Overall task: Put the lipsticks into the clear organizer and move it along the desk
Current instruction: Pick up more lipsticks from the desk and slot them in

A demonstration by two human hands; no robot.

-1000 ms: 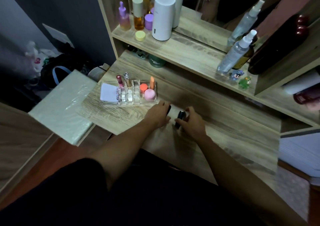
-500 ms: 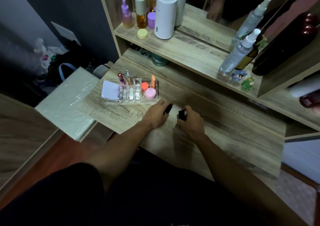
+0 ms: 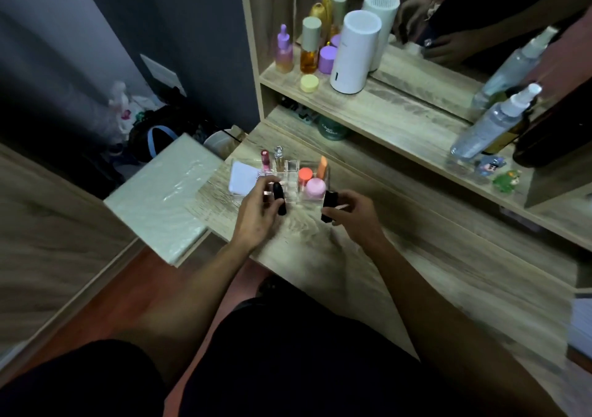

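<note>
The clear organizer (image 3: pixel 293 168) stands near the desk's left end, holding a pink tube, a glass vial, an orange stick, a coral pot and a pink round pot. My left hand (image 3: pixel 256 216) grips a black rounded lipstick (image 3: pixel 278 197) just in front of the organizer's left half. My right hand (image 3: pixel 355 215) holds a black square lipstick (image 3: pixel 329 205) in front of the organizer's right corner. Both lipsticks are lifted off the wooden desk (image 3: pixel 416 256).
A white notepad (image 3: pixel 242 178) lies at the organizer's left. The shelf above carries bottles, a white cylinder (image 3: pixel 354 53), spray bottles (image 3: pixel 490 125) and small figurines (image 3: pixel 499 173). A mirror stands behind the shelf. A plastic-covered stool (image 3: pixel 163 192) sits left of the desk.
Both hands have picked the two black lipsticks up off the desk and carried them forward, close to the organizer. The camera has tilted slightly.
</note>
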